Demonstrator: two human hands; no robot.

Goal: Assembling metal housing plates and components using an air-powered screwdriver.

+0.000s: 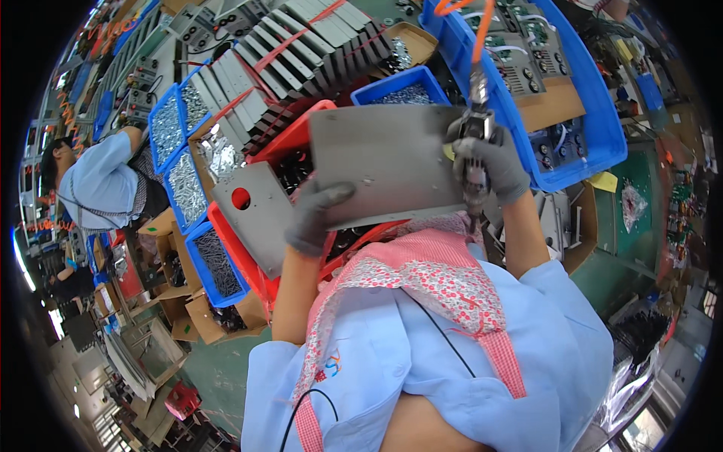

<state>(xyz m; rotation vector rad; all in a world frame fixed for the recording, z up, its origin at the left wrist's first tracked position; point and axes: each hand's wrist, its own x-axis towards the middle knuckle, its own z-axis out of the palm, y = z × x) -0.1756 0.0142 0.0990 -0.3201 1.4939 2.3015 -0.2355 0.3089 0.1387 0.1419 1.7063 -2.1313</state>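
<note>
My left hand (320, 217), in a grey glove, grips the lower left corner of a grey sheet-metal panel (388, 162), its thumb lying over the face. The fingers behind the panel are hidden. At the panel's right end, my gloved right hand (498, 162) is wrapped round an air screwdriver (478, 94) held upright, with an orange hose at its top. The tool's tip is hard to make out. A second metal plate (256, 215) with a round hole leans left of my left hand. Under both lies a red bin (260, 275) holding dark parts.
Blue bins of screws (184, 184) line the left, and another blue bin (403, 87) stands beyond the panel. Strapped metal brackets (301, 56) are stacked at the back. A large blue crate (595, 151) with circuit assemblies stands right. A co-worker (102, 181) sits far left.
</note>
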